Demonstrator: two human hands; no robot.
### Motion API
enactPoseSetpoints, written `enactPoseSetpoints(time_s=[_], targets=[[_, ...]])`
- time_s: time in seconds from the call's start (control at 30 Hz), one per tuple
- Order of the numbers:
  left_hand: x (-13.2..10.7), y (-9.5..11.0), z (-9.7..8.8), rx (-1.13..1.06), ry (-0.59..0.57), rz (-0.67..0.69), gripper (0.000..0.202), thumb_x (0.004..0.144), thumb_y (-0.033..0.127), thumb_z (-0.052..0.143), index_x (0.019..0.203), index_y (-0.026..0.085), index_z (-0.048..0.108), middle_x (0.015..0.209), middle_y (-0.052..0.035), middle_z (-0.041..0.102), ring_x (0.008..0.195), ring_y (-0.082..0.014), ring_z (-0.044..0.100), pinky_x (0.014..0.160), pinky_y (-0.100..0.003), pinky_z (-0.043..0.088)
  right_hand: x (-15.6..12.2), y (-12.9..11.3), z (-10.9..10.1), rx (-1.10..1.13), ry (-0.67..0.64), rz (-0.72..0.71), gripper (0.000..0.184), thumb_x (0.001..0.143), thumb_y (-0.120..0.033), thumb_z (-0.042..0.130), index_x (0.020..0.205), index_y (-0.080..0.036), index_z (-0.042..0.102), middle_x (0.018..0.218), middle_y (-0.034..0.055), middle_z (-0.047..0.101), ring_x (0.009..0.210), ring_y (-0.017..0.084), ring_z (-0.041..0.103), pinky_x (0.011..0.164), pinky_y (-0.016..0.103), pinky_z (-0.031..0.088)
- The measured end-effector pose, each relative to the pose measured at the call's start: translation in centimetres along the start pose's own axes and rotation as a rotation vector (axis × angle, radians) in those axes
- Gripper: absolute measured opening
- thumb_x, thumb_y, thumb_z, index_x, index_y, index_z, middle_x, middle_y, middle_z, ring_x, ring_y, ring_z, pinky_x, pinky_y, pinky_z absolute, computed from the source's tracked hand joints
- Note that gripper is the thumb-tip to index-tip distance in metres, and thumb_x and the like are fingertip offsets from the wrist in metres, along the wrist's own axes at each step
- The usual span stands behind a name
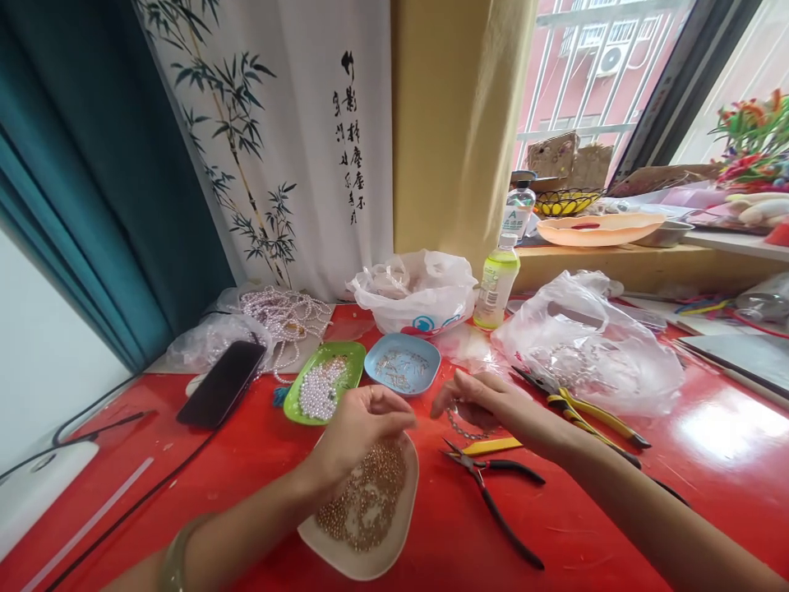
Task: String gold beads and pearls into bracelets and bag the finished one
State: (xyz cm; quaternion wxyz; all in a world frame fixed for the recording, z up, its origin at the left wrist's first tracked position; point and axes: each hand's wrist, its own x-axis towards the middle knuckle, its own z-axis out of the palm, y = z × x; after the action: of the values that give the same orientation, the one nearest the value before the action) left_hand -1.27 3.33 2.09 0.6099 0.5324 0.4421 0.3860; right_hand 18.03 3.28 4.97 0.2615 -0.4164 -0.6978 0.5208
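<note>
My left hand (368, 421) hovers over the far end of a cream tray (354, 566) of small gold beads (370, 497). Its thumb and fingertips come close together; anything between them is too small to see. To the right, my right hand (479, 398) is curled with the index finger bent downward, and its grip is partly hidden. A beaded strand (459, 427) curves just below it; I cannot tell whether the hand holds it or it lies on the table. Black-handled pliers (477, 467) lie open below, beside a yellow tool (493, 446).
Behind my hands stand a green tray (357, 355) of pearly beads and a blue tray (403, 384) of small metal pieces. Yellow-handled pliers (579, 409) and a plastic bag (607, 353) lie right. A phone (222, 385), bead strands (287, 316), a white bag (412, 296) and a bottle (495, 284) are farther back.
</note>
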Motion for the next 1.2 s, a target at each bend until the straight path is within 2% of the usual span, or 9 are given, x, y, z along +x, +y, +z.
enactPoseSetpoints(time_s=[0.07,0.13,0.3,0.37,0.43,0.57,0.83,1.03,1.2], targets=[[0.0,0.0,0.0,-0.055,0.067,-0.031,0.02,0.061,0.026,0.069,0.066,0.012,0.057,0.06,-0.0011,0.061,0.054,-0.0101,0.055,0.057,-0.023,0.041,0.1,0.2,-0.4,0.0,0.02,0.015,0.048,0.08,-0.055,0.037,0.077,-0.014,0.061,0.05,-0.0079,0.023,0.044,0.007,0.019,0.042,0.023,0.014],[-0.1,0.1,0.1,-0.011,0.056,-0.055,0.019,0.061,0.026,0.068,0.066,0.012,0.056,0.064,-0.0033,0.064,0.058,-0.0118,0.057,0.06,-0.024,0.042,0.1,0.4,-0.6,-0.047,0.089,0.048,0.038,0.077,-0.049,0.049,0.074,-0.013,0.06,0.05,-0.0073,0.029,0.044,0.007,0.023,0.043,0.022,0.016],[-0.7,0.8,0.3,0.046,-0.197,-0.126,0.029,0.057,0.018,0.069,0.085,0.012,0.061,0.088,-0.0092,0.068,0.081,-0.0171,0.06,0.075,-0.029,0.043,0.3,0.5,-0.6,-0.145,0.103,0.029,0.027,0.075,-0.039,0.053,0.065,-0.015,0.059,0.048,-0.0058,0.037,0.044,0.007,0.029,0.043,0.022,0.02],[-0.9,0.8,0.5,0.0,-0.26,-0.169,0.034,0.06,0.02,0.068,0.092,0.012,0.062,0.091,-0.0101,0.067,0.082,-0.0179,0.061,0.075,-0.031,0.043,0.3,0.4,-0.2,-0.198,0.107,0.022,0.025,0.075,-0.036,0.054,0.062,-0.016,0.057,0.049,-0.0057,0.037,0.044,0.007,0.029,0.043,0.022,0.02],[-1.0,0.6,0.6,0.02,-0.283,-0.179,0.026,0.064,0.025,0.065,0.085,0.011,0.066,0.084,-0.0102,0.068,0.075,-0.0177,0.062,0.07,-0.029,0.044,0.3,0.3,0.2,-0.251,0.108,0.037,0.024,0.074,-0.034,0.054,0.059,-0.016,0.056,0.05,-0.0054,0.037,0.045,0.007,0.03,0.043,0.022,0.021],[-1.1,-0.2,0.8,0.053,-0.235,-0.135,0.021,0.064,0.031,0.066,0.069,0.012,0.07,0.071,-0.0086,0.069,0.065,-0.016,0.061,0.061,-0.026,0.043,0.1,-0.1,0.5,-0.279,0.116,0.004,0.027,0.076,-0.038,0.052,0.061,-0.017,0.056,0.051,-0.0052,0.037,0.047,0.008,0.029,0.043,0.022,0.022],[-1.3,-0.4,1.1,0.096,-0.186,-0.134,0.014,0.061,0.026,0.066,0.059,0.014,0.069,0.06,-0.005,0.068,0.055,-0.0124,0.055,0.056,-0.022,0.041,-1.9,-3.7,-0.2,-0.137,0.424,-0.172,0.022,0.078,-0.036,0.048,0.084,-0.02,0.063,0.064,-0.0007,0.052,0.05,0.01,0.038,0.044,0.023,0.027],[-1.6,-0.2,1.7,0.129,-0.235,-0.184,0.014,0.059,0.026,0.064,0.057,0.013,0.069,0.059,-0.0045,0.066,0.053,-0.0109,0.055,0.051,-0.02,0.042,-3.1,-4.8,1.1,-0.131,0.319,-0.233,0.016,0.078,-0.03,0.05,0.086,-0.022,0.062,0.07,0.0,0.058,0.06,0.012,0.05,0.051,0.023,0.038],[-2.0,-0.2,1.9,0.147,-0.286,-0.177,0.012,0.061,0.023,0.063,0.059,0.014,0.07,0.058,-0.004,0.066,0.057,-0.0123,0.057,0.052,-0.02,0.043,-2.9,-4.8,2.0,-0.322,0.273,-0.229,0.013,0.08,-0.024,0.05,0.082,-0.023,0.063,0.069,-0.0021,0.063,0.059,0.011,0.053,0.052,0.021,0.04]])
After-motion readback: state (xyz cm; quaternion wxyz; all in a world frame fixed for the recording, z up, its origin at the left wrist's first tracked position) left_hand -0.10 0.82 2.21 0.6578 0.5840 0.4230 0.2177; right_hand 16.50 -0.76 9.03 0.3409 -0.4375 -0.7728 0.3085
